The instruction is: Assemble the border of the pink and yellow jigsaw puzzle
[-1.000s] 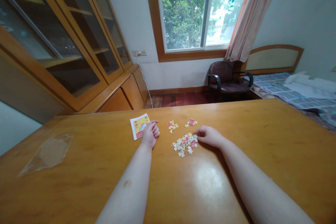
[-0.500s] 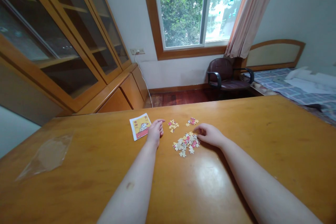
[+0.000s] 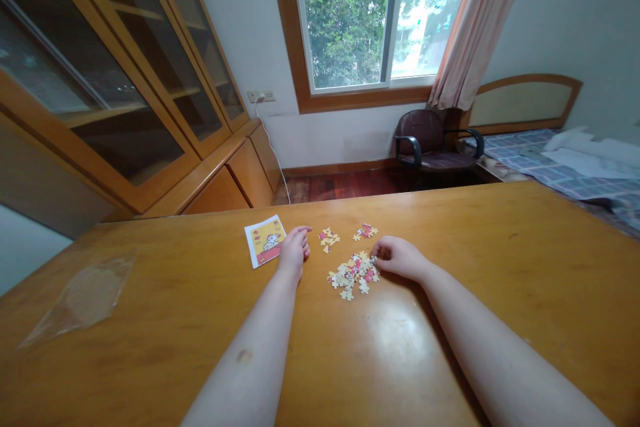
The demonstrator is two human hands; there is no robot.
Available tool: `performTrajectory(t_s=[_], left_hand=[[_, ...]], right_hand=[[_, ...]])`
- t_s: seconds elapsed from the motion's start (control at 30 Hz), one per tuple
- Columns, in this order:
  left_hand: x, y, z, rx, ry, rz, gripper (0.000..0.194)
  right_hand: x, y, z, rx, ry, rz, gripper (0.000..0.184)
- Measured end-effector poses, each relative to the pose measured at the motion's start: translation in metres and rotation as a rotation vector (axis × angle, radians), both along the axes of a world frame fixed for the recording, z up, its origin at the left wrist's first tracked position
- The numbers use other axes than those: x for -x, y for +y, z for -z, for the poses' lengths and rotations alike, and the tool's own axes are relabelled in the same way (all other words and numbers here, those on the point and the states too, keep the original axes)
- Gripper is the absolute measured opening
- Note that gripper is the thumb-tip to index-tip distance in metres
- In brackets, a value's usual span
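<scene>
A loose pile of jigsaw puzzle pieces lies between my hands, yellow, pink and pale backs mixed. At its right edge is my right hand, thumb and forefinger pinched together on a puzzle piece that the fingertips partly cover. My left hand rests on the table beside the picture card, covering its lower right corner. Its forefinger is stretched out and the other fingers are loosely curled, with nothing visible in them. Beyond the pile lie two small clusters of pieces, a left cluster and a right cluster.
A clear plastic bag lies flat on the wooden table at the left. Past the far edge stand a glass-doored cabinet, a dark red armchair and a bed.
My right thumb and forefinger have drawn closer together at the edge of the pile. The left hand keeps its pose; the view has shifted very slightly.
</scene>
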State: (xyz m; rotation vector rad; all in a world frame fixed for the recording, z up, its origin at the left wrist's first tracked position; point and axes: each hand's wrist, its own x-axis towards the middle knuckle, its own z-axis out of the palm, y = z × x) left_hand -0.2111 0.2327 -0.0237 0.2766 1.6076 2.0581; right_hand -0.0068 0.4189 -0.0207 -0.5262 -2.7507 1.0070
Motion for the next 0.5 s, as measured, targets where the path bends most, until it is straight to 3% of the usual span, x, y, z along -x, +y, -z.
performTrajectory(t_s=[0.17, 0.5], left_hand=[[-0.0006, 0.0014, -0.0011, 0.007, -0.001, -0.009, 0.019], [-0.0033, 0.0006, -0.005, 0.021, 0.004, -0.027, 0.018]], right_hand=[[0.0021, 0.0061, 0.006, 0.198, -0.01, 0.013, 0.014], [0.0037, 0.0085, 0.0052, 0.217, -0.016, 0.108, 0.014]])
